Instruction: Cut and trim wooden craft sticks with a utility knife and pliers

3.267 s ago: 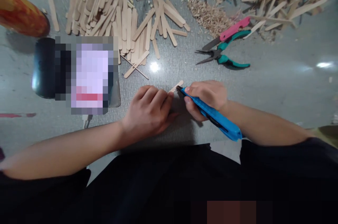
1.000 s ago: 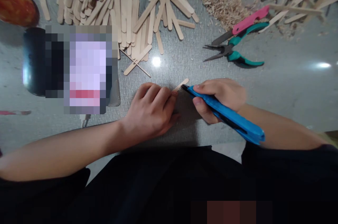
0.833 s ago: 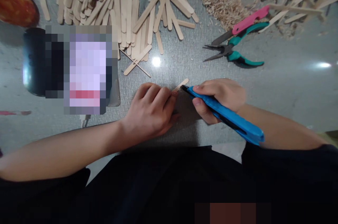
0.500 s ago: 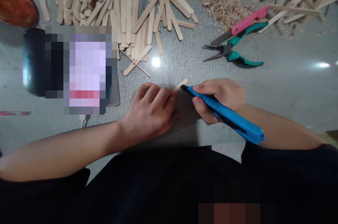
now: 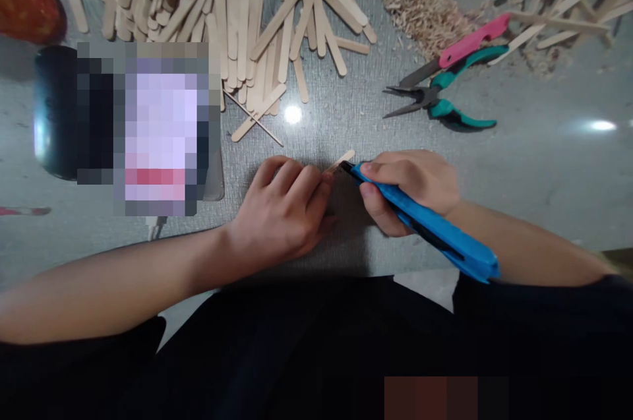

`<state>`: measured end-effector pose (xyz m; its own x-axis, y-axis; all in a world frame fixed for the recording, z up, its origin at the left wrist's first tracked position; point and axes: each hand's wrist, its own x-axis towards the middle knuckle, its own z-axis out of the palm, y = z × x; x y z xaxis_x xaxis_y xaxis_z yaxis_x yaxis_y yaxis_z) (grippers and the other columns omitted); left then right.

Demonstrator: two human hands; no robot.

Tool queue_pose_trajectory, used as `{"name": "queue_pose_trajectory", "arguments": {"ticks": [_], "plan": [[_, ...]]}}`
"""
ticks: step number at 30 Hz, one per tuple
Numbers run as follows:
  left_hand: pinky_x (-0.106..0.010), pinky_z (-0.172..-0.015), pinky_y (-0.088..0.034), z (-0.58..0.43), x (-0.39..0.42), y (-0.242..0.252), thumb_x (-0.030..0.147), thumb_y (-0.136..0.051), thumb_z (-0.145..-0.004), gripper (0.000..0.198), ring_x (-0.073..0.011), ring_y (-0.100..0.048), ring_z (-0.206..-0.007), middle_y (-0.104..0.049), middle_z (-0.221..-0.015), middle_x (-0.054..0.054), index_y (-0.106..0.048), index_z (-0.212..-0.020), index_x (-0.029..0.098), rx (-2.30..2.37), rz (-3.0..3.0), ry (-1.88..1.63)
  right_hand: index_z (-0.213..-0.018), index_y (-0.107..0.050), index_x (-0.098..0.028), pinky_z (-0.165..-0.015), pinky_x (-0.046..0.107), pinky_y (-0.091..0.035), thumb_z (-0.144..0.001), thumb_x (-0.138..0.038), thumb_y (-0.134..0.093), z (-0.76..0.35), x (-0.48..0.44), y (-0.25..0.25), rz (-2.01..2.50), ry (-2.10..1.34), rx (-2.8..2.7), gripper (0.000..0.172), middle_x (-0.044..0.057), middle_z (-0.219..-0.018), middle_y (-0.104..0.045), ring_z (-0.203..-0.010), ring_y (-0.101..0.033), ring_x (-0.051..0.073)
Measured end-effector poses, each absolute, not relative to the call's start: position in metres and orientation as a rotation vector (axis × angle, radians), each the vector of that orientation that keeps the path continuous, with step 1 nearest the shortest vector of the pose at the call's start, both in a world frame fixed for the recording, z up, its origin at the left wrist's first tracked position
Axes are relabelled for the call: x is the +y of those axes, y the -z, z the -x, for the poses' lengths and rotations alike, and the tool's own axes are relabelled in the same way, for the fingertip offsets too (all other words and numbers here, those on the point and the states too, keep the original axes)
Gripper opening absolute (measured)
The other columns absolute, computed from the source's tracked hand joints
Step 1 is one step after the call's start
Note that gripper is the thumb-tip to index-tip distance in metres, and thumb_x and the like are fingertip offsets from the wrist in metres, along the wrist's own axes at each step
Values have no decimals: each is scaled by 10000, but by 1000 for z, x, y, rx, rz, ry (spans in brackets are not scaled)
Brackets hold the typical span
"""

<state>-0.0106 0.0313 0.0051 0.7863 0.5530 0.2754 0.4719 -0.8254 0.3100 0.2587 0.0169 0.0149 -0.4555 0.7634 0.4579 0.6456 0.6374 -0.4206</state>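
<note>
My left hand [image 5: 281, 212] rests on the grey table with its fingers curled down on a small wooden stick [image 5: 341, 160], only the far end of which shows. My right hand [image 5: 413, 186] is closed round a blue utility knife [image 5: 430, 222]. The knife's dark tip touches the stick right beside my left fingertips. The rest of the stick is hidden under my left hand.
A large heap of flat wooden sticks [image 5: 217, 4] lies at the back. Wood shavings [image 5: 420, 8], a pink-handled tool [image 5: 467, 41] and teal pliers [image 5: 445, 100] lie back right. A dark object with a blurred patch [image 5: 54, 110] and an orange-red object [image 5: 27, 8] sit left.
Both hands have stayed almost in place, the knife tip staying at the stick. The view has shifted slightly, and the knife's rear end sits a little lower.
</note>
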Motion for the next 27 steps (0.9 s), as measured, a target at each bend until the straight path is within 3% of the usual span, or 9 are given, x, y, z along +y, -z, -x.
{"name": "queue_pose_trajectory", "arguments": {"ticks": [8,11,15,22,24,27], "plan": [[-549,-938,-581,11,31,-6,381,-714,-1112,390,-341,-693,-1014,-806,-1150,-173,-810,-1339,77,788,-2787,-517,-1153,-667,-323,-513,365,-494,-1026,-216,-645,-256,14,-7,1071,-228,-2209,167,-38,-749,-743,-512,-623,195],[-557,-961,-580,11,30,-4,376,-701,-1118,368,-342,-691,-1030,-802,-1158,-173,-815,-1343,109,796,-2800,-513,-1165,-664,-316,-518,342,-540,-1045,-270,-657,-257,10,-3,1040,-156,-2173,128,-52,-754,-748,-521,-646,179],[-552,-978,-573,11,29,-2,398,-700,-1124,371,-346,-687,-1053,-793,-1155,-170,-811,-1331,111,785,-2817,-539,-1214,-697,-322,-579,357,-627,-1016,-259,-696,-258,5,-3,1057,-142,-2103,208,-27,-803,-796,-595,-736,204],[-557,-996,-565,11,28,1,385,-689,-1125,394,-350,-677,-1069,-782,-1150,-168,-779,-1392,110,807,-2767,-546,-1309,-713,-362,-558,344,-585,-1057,-219,-668,-253,6,-5,1028,-259,-2153,293,-67,-741,-764,-511,-672,187],[-565,-1011,-560,11,28,2,395,-689,-1123,425,-350,-680,-1074,-778,-1159,-165,-769,-1436,120,812,-2754,-537,-1296,-739,-376,-577,338,-597,-1089,-224,-686,-255,6,-9,1090,-291,-2129,262,-61,-795,-809,-554,-718,185],[-573,-1010,-561,12,28,2,401,-688,-1123,443,-352,-685,-1065,-781,-1123,-157,-771,-1449,113,790,-2753,-554,-1226,-795,-363,-711,370,-684,-1100,-370,-824,-260,10,-12,1258,-366,-1926,129,-2,-997,-887,-770,-842,229]]}}
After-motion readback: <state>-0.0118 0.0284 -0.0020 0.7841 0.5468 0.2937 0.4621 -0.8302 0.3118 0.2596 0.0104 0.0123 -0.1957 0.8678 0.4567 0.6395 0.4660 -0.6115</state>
